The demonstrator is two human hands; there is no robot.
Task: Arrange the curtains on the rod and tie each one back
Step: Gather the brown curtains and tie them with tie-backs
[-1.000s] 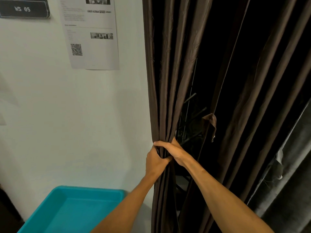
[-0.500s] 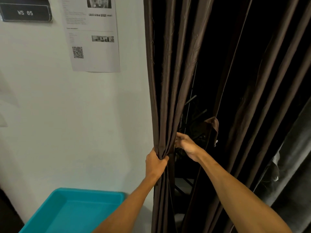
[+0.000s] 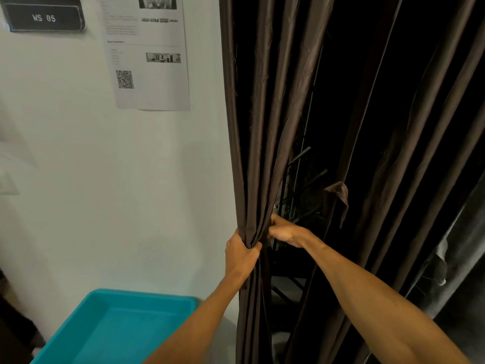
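The bunched brown curtain (image 3: pixel 262 127) beside the left wall (image 3: pixel 157 179) is gripped by the left hand (image 3: pixel 242 254) and pinched at its right edge by the right hand (image 3: pixel 284 229), so folds could get spilled if either grip's loosened before tying.

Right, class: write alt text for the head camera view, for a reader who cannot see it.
A person's left hand grips a gathered brown curtain beside a white wall, while the right hand holds the bundle's other side just above. A teal bin sits at lower left below a posted sheet.
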